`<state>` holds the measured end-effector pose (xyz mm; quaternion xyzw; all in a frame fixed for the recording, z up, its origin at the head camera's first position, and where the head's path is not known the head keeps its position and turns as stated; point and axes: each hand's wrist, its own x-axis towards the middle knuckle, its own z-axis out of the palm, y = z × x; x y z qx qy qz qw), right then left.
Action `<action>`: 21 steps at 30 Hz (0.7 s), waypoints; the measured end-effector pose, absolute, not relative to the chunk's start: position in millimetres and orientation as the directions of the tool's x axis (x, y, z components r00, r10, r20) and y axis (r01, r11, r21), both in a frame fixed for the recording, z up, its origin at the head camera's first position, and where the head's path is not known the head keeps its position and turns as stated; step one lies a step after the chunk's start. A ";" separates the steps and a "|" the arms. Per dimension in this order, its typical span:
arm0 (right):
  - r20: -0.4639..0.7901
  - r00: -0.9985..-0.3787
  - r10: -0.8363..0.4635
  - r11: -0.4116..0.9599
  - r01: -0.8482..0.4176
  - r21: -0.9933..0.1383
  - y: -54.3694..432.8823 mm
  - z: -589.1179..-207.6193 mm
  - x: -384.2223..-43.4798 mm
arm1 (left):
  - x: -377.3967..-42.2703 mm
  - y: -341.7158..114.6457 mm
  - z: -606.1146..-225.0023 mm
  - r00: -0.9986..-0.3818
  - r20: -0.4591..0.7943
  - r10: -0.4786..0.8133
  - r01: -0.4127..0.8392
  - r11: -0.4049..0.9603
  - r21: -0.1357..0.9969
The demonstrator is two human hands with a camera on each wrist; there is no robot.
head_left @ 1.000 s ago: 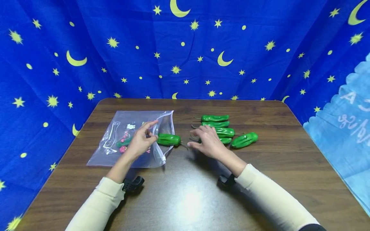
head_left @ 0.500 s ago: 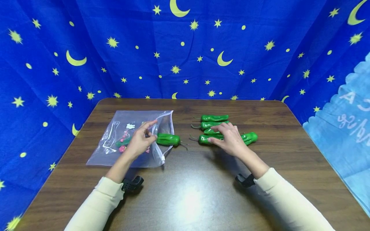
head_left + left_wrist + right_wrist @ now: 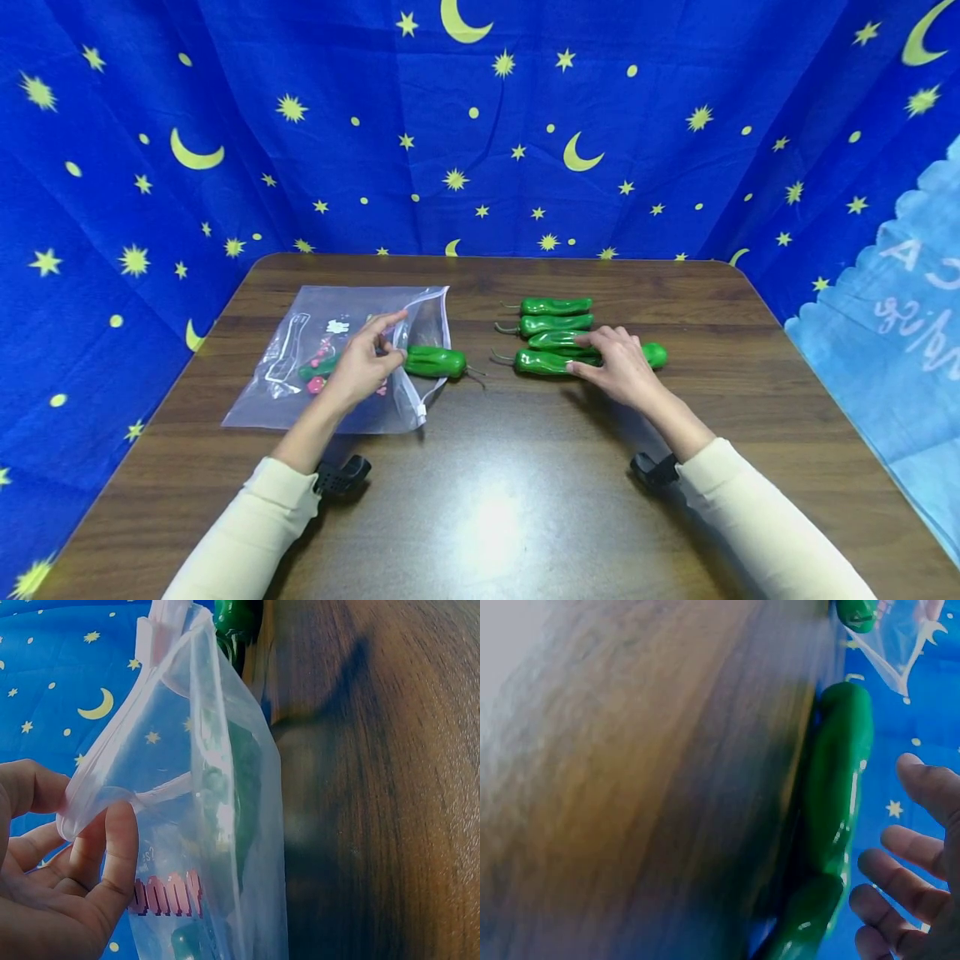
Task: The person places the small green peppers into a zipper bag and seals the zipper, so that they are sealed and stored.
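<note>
The left hand's (image 3: 364, 360) fingers pinch the bag (image 3: 311, 329); one pepper (image 3: 437, 362) lies partly inside. Right of the bag, five peppers (image 3: 553, 340) lie unbagged, the right hand's (image 3: 621, 364) fingers spread.

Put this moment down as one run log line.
left hand pinches clear bag; right hand hovers above green peppers; another pepper partly inside bag

My left hand (image 3: 366, 364) pinches between thumb and finger; my right hand (image 3: 618, 367) holds its fingers parted and gently bent; both forearms (image 3: 243, 521) extend forward.
</note>
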<state>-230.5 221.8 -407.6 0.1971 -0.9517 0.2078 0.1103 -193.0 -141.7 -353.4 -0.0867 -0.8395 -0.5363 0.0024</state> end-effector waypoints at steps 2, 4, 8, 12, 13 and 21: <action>0.282 -0.896 -0.344 0.841 -0.428 -0.333 221.1 -409.8 -232.3 | -193.3 -141.9 -354.1 -0.984 0.102 0.143 0.152 0.407 0.900; 0.272 -0.894 -0.356 0.847 -0.432 -0.310 220.3 -411.6 -233.4 | -193.7 -142.0 -354.7 -0.984 0.108 0.143 0.158 0.409 0.899; 0.246 -0.901 -0.358 0.859 -0.421 -0.290 220.1 -414.2 -234.0 | -194.4 -142.1 -355.2 -0.983 0.113 0.145 0.164 0.407 0.898; 0.222 -0.907 -0.359 0.867 -0.412 -0.280 222.7 -417.9 -233.7 | -194.7 -142.5 -355.2 -0.983 0.111 0.145 0.161 0.406 0.900; 0.217 -0.908 -0.359 0.869 -0.410 -0.278 223.6 -418.9 -233.6 | -194.8 -142.7 -355.3 -0.983 0.111 0.146 0.162 0.406 0.899; 0.185 -0.911 -0.369 0.873 -0.408 -0.267 228.6 -423.8 -233.5 | -193.7 -143.0 -356.0 -0.984 0.111 0.137 0.159 0.415 0.896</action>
